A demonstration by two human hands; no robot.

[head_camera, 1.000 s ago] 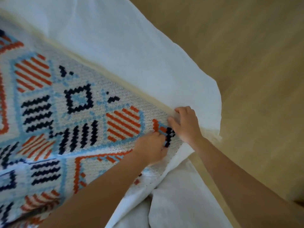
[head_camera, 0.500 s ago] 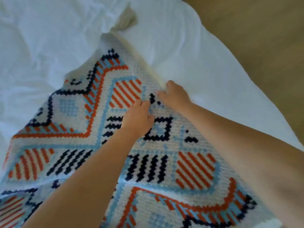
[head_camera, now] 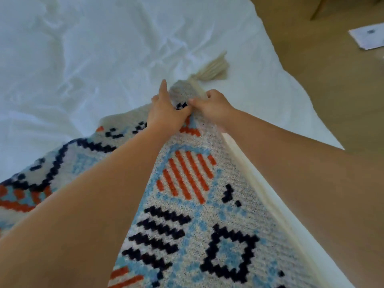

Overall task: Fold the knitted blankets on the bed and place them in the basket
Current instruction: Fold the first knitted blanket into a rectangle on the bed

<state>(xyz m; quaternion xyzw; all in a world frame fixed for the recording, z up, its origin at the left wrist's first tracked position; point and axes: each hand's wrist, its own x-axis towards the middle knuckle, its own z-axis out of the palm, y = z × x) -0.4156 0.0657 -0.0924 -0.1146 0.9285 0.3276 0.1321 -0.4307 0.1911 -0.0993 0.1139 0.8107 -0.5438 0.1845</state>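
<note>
Knitted blanket (head_camera: 207, 215) corner is pinched by left hand (head_camera: 166, 114) and right hand (head_camera: 215, 107); paper (head_camera: 367, 38) lies on floor (head_camera: 311, 65).

The knitted blanket (head_camera: 199, 204) shows orange stripes, navy zigzags and pale-blue diamonds on cream; white bedsheet (head_camera: 83, 48).

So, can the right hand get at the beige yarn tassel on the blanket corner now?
Probably yes. The beige yarn tassel lies bare on the white bed sheet just beyond the right hand, nothing between; but that hand grips the patterned knitted blanket.
</note>
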